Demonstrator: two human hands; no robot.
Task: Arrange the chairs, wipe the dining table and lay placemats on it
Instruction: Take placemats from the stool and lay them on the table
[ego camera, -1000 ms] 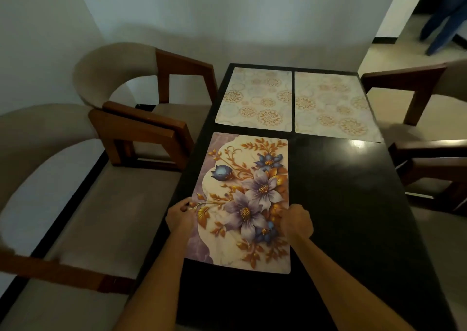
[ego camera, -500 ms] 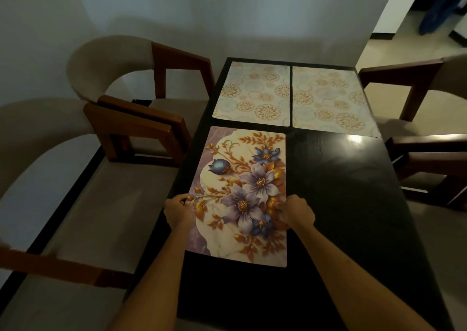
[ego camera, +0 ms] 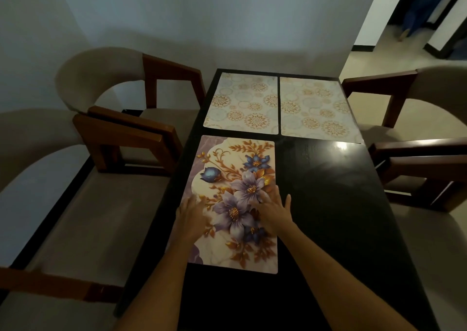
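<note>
Hands flat on the floral mat (ego camera: pixel 235 176): left hand (ego camera: pixel 192 215) and right hand (ego camera: pixel 274 210) press it to the dark counter (ego camera: pixel 336 204), fingers spread, gripping nothing.

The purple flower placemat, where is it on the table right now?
The purple-and-gold floral placemat lies flat on the black dining table's near-left quarter, directly in front of the left circle-patterned placemat, with both hands on it.

No readable text, label, brand or number anywhere; only printed flowers and medallions, no lettering.
</note>
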